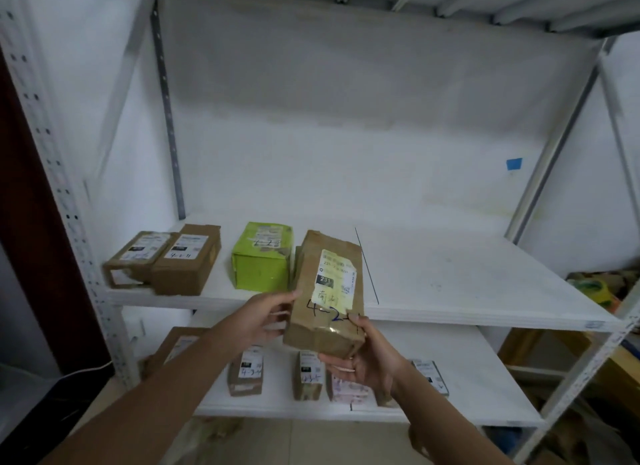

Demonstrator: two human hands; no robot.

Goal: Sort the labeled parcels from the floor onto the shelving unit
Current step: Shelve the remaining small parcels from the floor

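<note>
Hands held a brown paper-wrapped parcel (327,291) tilted above the front edge of the upper shelf (450,274): the left hand (266,317) pinched its left side, thumb above and fingers curled below, while the right hand (363,357) cupped its near end from beneath, thumb pressed on top. Its yellowed label faced up with "4-2" inked in blue below it, and the parcel hung just right of a green box (262,256), with 2 brown boxes (187,260) farther left on that shelf. On the lower shelf (478,378) lay a row of smaller labeled parcels (309,374), partly hidden by the forearms.
</note>
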